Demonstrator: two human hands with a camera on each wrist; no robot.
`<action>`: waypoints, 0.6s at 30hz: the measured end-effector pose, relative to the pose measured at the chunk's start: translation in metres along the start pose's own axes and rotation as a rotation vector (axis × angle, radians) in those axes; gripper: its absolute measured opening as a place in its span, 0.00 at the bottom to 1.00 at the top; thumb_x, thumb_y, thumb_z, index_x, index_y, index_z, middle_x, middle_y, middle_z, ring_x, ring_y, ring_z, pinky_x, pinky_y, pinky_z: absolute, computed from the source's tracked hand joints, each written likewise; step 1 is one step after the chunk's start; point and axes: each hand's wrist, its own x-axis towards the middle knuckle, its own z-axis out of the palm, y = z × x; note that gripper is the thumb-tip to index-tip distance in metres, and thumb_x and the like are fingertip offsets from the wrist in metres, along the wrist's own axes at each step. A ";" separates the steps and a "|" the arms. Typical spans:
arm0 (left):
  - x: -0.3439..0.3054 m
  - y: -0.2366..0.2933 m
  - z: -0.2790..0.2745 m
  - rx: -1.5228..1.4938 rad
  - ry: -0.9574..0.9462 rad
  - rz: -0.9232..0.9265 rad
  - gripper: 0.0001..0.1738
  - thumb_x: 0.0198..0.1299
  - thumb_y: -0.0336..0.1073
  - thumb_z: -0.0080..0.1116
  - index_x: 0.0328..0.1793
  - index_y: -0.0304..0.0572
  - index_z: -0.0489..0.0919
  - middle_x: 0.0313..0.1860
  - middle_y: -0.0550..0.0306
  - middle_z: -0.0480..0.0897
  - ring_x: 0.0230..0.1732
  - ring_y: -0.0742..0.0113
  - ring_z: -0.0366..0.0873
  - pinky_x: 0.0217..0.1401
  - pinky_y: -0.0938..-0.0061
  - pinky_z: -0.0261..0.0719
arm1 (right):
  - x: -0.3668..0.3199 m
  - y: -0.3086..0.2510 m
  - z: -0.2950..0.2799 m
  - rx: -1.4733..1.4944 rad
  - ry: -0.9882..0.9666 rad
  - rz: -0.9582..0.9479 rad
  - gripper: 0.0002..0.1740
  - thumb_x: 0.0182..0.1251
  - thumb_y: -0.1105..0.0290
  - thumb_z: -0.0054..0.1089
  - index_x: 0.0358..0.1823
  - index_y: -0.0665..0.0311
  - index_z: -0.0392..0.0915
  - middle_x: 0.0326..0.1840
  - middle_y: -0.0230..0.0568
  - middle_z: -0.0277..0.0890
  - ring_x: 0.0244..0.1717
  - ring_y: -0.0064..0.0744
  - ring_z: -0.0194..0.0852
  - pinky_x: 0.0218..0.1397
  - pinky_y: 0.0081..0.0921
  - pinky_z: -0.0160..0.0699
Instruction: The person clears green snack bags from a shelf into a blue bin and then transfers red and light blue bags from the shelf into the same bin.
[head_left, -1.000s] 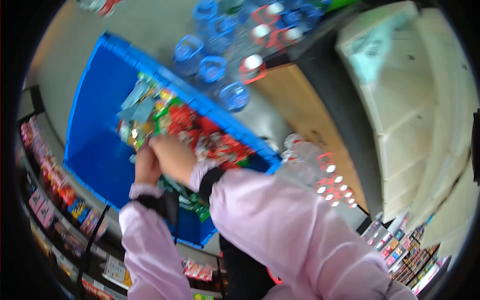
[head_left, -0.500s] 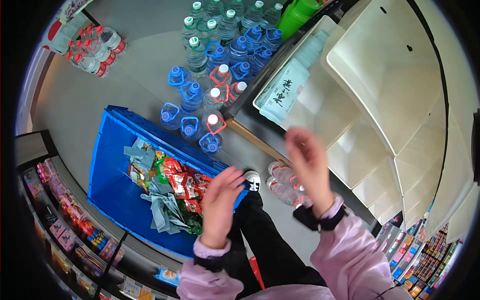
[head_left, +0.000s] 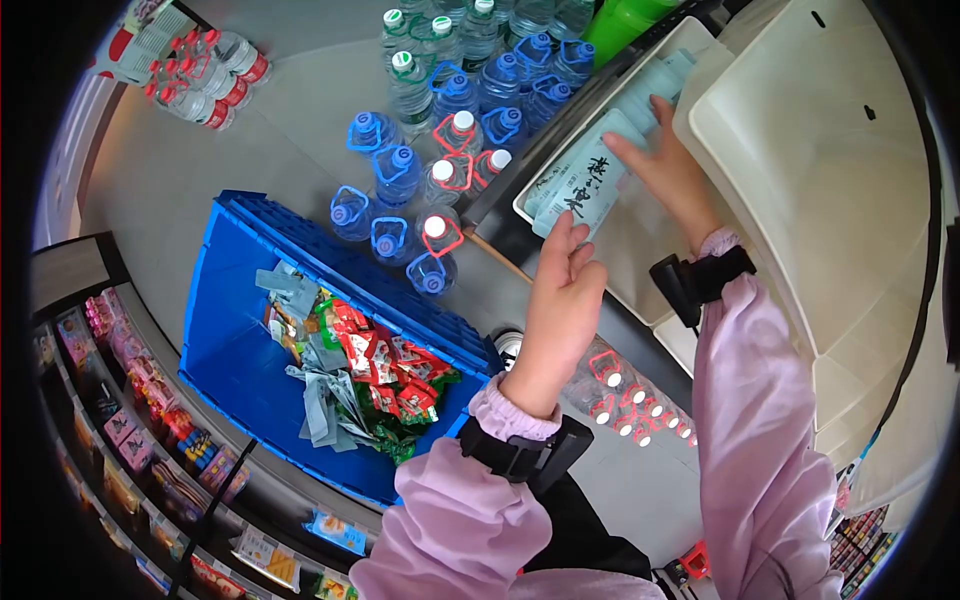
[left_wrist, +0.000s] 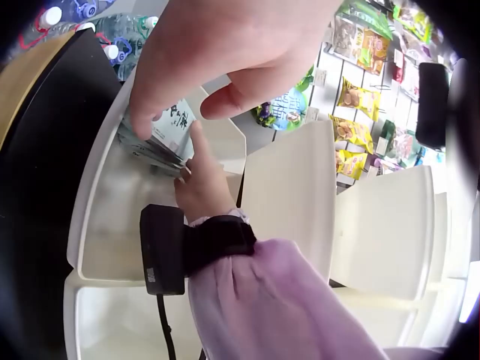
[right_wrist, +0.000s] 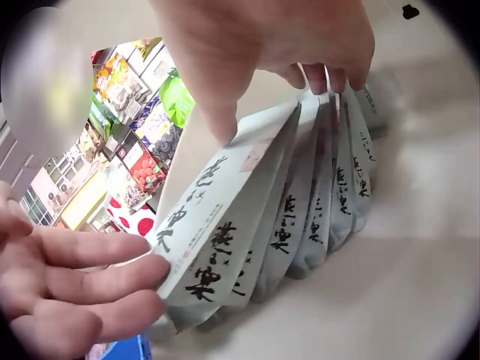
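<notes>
A row of pale green packaged snack bags (head_left: 590, 185) with black lettering leans in a cream bin (head_left: 655, 260). My right hand (head_left: 675, 180) reaches over them from above. In the right wrist view its thumb lies on the front bag (right_wrist: 214, 202), while its fingers curl down among the tops of the bags behind, spanning several of them. My left hand (head_left: 565, 315) is at the near end of the row. Its fingers (right_wrist: 112, 277) are extended, with the tips right at the lower part of the front bag.
A blue crate (head_left: 225, 330) on the floor holds red, green and grey-green packets (head_left: 370, 350). Water bottles (head_left: 400, 170) stand in a group beside the dark stand under the bins. More cream bins (head_left: 810, 180) rise at the right. Stocked shelves (head_left: 150, 400) line the left.
Both hands have left the blue crate, where they were a second ago, and moved right and up to the cream bin. The right hand has come onto the bags, the left beside them.
</notes>
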 end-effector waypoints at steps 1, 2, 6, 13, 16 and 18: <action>0.001 -0.001 -0.002 0.009 0.002 0.006 0.33 0.56 0.25 0.44 0.69 0.34 0.50 0.64 0.46 0.60 0.62 0.60 0.61 0.59 0.74 0.63 | 0.002 0.005 -0.004 -0.030 0.022 -0.071 0.43 0.52 0.49 0.61 0.60 0.73 0.58 0.58 0.57 0.62 0.60 0.45 0.60 0.61 0.31 0.59; 0.001 -0.002 -0.003 0.015 0.003 0.010 0.33 0.55 0.25 0.44 0.69 0.34 0.51 0.63 0.46 0.61 0.62 0.60 0.61 0.59 0.75 0.63 | 0.004 0.011 -0.008 -0.058 0.033 -0.095 0.41 0.52 0.50 0.62 0.59 0.73 0.59 0.56 0.55 0.64 0.58 0.42 0.62 0.59 0.30 0.61; 0.003 -0.001 -0.003 -0.005 0.014 0.014 0.33 0.55 0.25 0.45 0.69 0.34 0.52 0.62 0.47 0.63 0.61 0.61 0.62 0.58 0.75 0.64 | 0.012 0.027 -0.017 -0.070 0.039 -0.067 0.33 0.53 0.57 0.63 0.54 0.71 0.64 0.46 0.45 0.72 0.48 0.31 0.69 0.50 0.25 0.67; 0.004 0.002 -0.002 0.074 0.018 0.054 0.31 0.55 0.25 0.44 0.67 0.33 0.54 0.59 0.47 0.65 0.58 0.62 0.65 0.56 0.75 0.66 | -0.001 0.023 -0.014 0.046 0.077 -0.022 0.26 0.56 0.62 0.61 0.52 0.69 0.67 0.44 0.39 0.73 0.43 0.25 0.69 0.46 0.22 0.68; 0.002 0.000 -0.003 0.086 0.009 0.058 0.30 0.56 0.26 0.44 0.67 0.33 0.55 0.59 0.47 0.65 0.57 0.62 0.66 0.55 0.75 0.67 | -0.017 0.012 -0.016 0.168 0.105 0.061 0.25 0.57 0.63 0.60 0.52 0.69 0.67 0.45 0.39 0.72 0.44 0.24 0.69 0.45 0.21 0.69; -0.001 -0.004 -0.004 0.108 -0.007 0.071 0.29 0.57 0.26 0.43 0.67 0.34 0.55 0.59 0.47 0.65 0.56 0.63 0.67 0.54 0.74 0.67 | -0.032 0.009 -0.017 0.246 0.152 0.075 0.24 0.58 0.63 0.59 0.52 0.70 0.67 0.44 0.39 0.73 0.43 0.23 0.69 0.43 0.19 0.69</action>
